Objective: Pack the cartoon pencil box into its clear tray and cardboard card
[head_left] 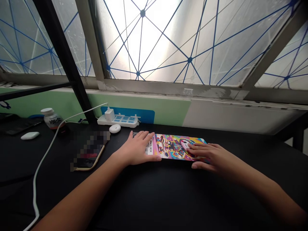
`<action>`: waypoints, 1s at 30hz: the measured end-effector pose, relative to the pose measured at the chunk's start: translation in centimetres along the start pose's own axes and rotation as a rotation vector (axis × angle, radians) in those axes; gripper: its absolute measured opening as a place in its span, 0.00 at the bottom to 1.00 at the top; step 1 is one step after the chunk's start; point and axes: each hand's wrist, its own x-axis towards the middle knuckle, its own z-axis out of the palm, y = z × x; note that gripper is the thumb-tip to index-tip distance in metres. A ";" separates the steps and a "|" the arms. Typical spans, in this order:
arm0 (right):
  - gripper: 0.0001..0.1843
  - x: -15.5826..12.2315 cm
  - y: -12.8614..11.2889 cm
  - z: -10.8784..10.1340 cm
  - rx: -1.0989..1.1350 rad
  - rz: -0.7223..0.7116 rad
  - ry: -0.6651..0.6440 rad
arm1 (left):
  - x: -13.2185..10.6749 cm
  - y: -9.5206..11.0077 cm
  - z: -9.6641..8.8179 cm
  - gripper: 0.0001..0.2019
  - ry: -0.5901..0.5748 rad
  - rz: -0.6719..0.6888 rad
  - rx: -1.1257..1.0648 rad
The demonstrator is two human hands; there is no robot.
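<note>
A colourful pencil box (172, 146) with cartoon print lies flat on the black table, its long side running left to right. Its pink left part carries a white label reading "PENCIL BOX". Over that left end rests my left hand (138, 147), fingers spread and thumb along the near edge. My right hand (207, 155) lies on the right end, fingers stretched out over the printed top and thumb at the near edge. Both palms cover parts of the box, so its two ends are partly hidden.
Left of the box lie a phone (91, 150) and a round white case (115, 128). Behind them is a power strip (125, 120) with a plugged-in charger (109, 114), whose white cable (45, 157) crosses the left side. A white bottle (51, 119) and white oval object (30, 135) are farther left.
</note>
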 end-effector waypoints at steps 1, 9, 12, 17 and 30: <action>0.28 0.0 0.1 -0.1 -0.014 -0.001 0.019 | 0.0 0.0 0.0 0.53 0.000 0.002 0.005; 0.39 1.7 -2.9 2.4 -0.071 -0.099 0.247 | -0.1 0.3 0.7 0.54 0.000 0.088 0.006; 0.42 2.1 -4.4 2.9 -0.028 -0.108 0.131 | 0.0 0.1 0.8 0.50 -0.016 0.079 -0.032; 0.38 1.5 -3.6 1.4 0.058 -0.048 0.001 | 0.4 0.0 0.7 0.44 0.007 -0.011 -0.089; 0.40 1.8 -2.7 1.7 -0.056 -0.045 0.160 | 0.4 0.6 0.5 0.38 0.011 0.012 0.012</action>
